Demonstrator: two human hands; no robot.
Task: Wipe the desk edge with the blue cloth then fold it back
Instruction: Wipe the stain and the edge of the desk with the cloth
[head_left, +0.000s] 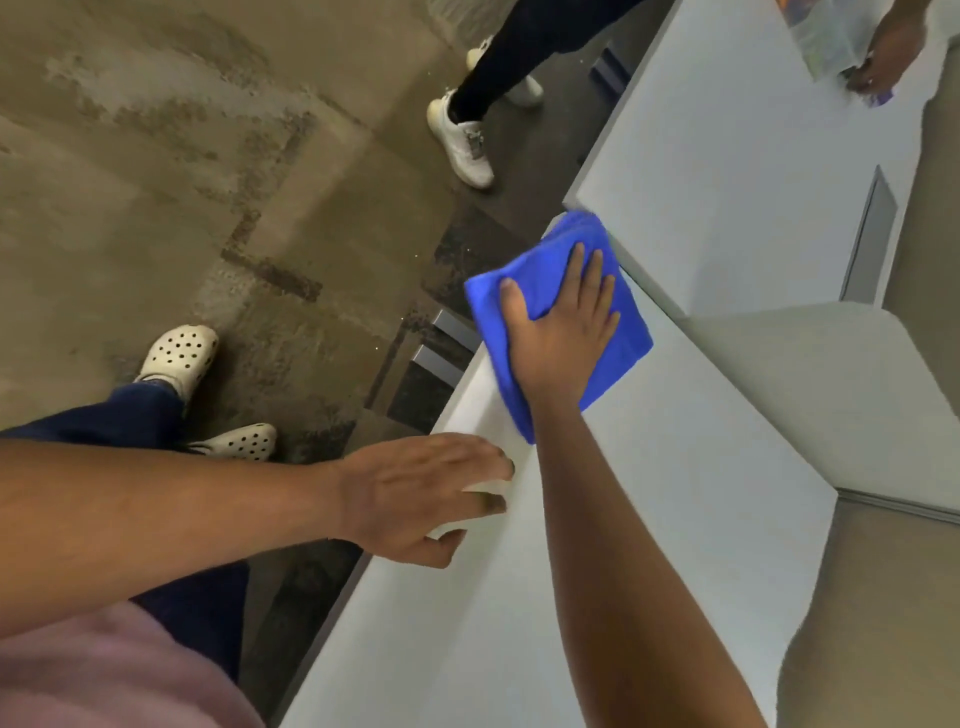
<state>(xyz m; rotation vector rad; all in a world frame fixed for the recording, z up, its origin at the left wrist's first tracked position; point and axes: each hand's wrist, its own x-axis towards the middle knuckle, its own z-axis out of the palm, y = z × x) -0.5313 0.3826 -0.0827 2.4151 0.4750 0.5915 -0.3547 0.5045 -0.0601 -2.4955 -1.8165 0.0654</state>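
Note:
A folded blue cloth (558, 260) lies over the left edge of the white desk (649, 493), partly hanging past it. My right hand (561, 332) presses flat on the cloth, fingers spread, thumb hooked over the cloth's left side. My left hand (426, 499) rests on the same desk edge nearer to me, fingers apart and curled over the rim, holding nothing.
A second white desk (727, 156) stands beyond, with a narrow gap between the two. Another person stands at its far left, in white shoes (462, 140), one hand (883, 57) on a clear plastic item. My feet in white clogs (182, 358) are on the grey floor.

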